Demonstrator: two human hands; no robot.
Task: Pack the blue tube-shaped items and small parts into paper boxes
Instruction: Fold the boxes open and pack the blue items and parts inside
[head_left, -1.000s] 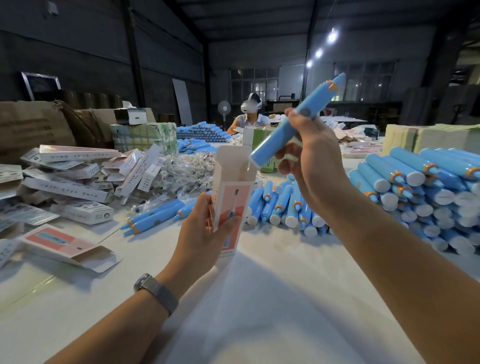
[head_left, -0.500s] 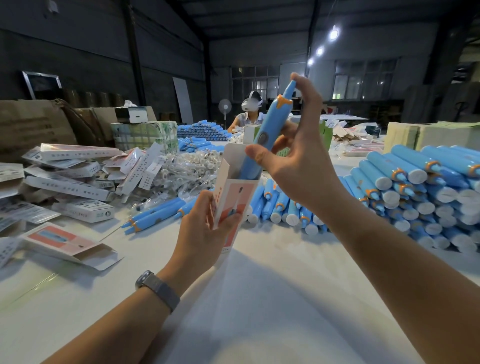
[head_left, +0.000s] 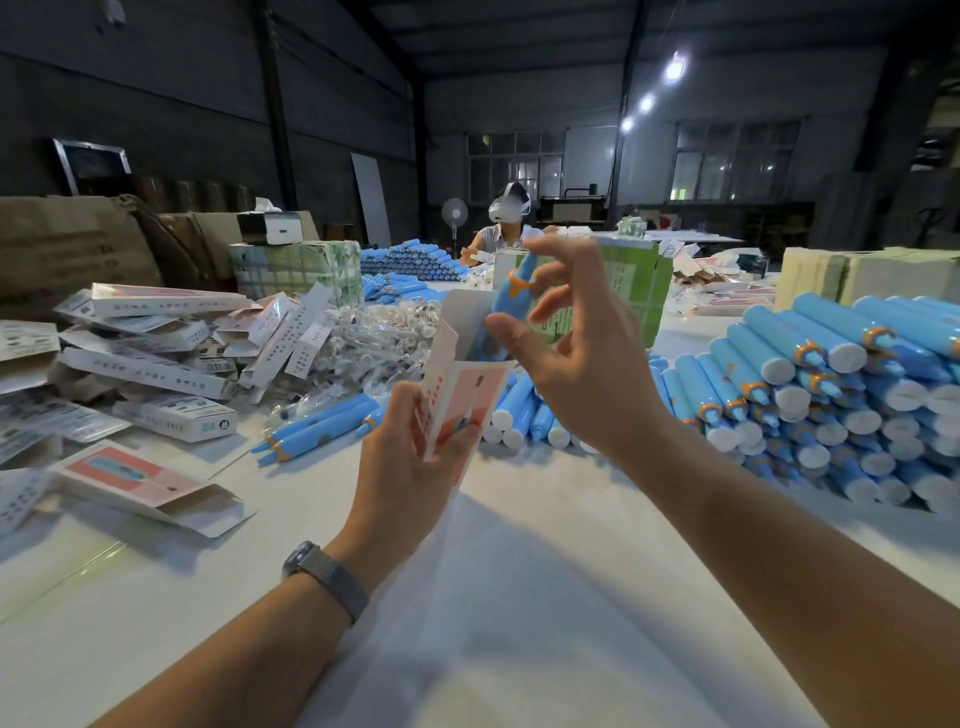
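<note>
On the white table (head_left: 519, 597), the left hand (head_left: 410, 457) holds an upright paper box (head_left: 460, 395), its grip clamped around the lower part. A blue tube (head_left: 506, 312) stands partway inside the open top, tip up. The right hand (head_left: 582, 358) is beside it, fingers spread and relaxed, thumb near the tube. Stacked blue tubes (head_left: 831, 395) lie right, flat boxes (head_left: 156, 364) left.
</note>
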